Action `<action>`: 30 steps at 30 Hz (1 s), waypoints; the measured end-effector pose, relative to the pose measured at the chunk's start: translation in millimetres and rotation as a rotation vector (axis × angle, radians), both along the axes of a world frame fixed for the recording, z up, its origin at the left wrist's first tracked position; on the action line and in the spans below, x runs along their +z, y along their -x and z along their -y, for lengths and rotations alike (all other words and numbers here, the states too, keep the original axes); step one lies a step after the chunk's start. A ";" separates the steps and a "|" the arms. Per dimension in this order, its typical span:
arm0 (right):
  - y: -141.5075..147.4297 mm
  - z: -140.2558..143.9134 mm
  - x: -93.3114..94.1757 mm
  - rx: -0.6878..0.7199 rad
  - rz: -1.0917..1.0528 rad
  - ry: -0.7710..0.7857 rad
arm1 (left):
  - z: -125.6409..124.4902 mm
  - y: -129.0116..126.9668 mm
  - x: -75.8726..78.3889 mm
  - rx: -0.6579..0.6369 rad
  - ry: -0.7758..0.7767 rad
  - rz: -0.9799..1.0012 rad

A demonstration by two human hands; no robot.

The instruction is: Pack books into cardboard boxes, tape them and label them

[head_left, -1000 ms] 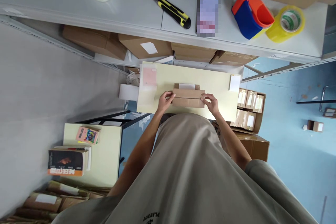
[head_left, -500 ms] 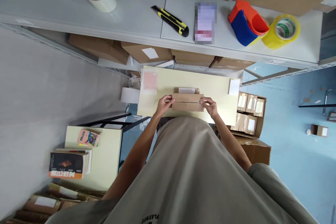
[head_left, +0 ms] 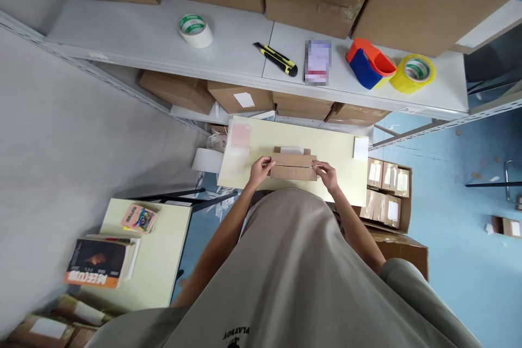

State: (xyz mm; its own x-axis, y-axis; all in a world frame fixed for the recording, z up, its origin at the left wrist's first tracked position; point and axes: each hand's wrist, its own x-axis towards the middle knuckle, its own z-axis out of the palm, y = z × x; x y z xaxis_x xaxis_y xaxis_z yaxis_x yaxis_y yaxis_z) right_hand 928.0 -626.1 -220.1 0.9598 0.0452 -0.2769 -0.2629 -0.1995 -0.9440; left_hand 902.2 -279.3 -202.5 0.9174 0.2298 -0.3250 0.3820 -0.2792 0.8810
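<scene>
A small cardboard box (head_left: 293, 173) lies on the pale yellow table (head_left: 244, 174) in front of my body. Its two top flaps almost meet, leaving a thin dark slit between them. My left hand (head_left: 259, 171) pinches the box's left end between thumb and fingers. At the opposite end, my right hand (head_left: 325, 174) grips the right edge in the same way. Just behind the box shows a further brown cardboard piece with a white label (head_left: 292, 150); whether it belongs to the same box I cannot tell.
On the grey shelf (head_left: 236, 38) lie a white tape roll (head_left: 199, 38), a yellow-black utility knife (head_left: 277, 60), a blurred phone-like object (head_left: 318, 62), an orange-blue tape dispenser (head_left: 369, 65) and a yellow tape roll (head_left: 411, 76). An open carton (head_left: 403, 212) of small boxes stands right. Books (head_left: 100, 258) lie left.
The camera view has tilted up, so more of the shelf and its large boxes shows. Both hands stay at the ends of the small box, whose flaps look much the same.
</scene>
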 end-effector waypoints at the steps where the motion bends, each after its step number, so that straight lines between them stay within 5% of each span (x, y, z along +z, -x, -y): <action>1: -0.7 -1.1 0.7 0.007 0.010 0.012 | 1.5 0.7 2.4 0.004 -0.017 -0.003; 9: -2.4 -10.0 28.4 0.050 0.123 0.108 | 6.1 2.3 27.0 -0.012 -0.155 -0.016; 14: -7.6 -2.7 67.3 0.174 0.165 0.272 | -2.9 -9.8 54.9 -0.215 -0.394 -0.016; 19: -32.6 -0.2 120.4 0.162 0.331 0.399 | -13.2 -36.6 98.7 -0.265 -0.546 0.068; 30: -101.5 -46.6 230.3 0.208 0.724 0.434 | -7.5 -82.8 205.2 -0.127 -0.399 0.464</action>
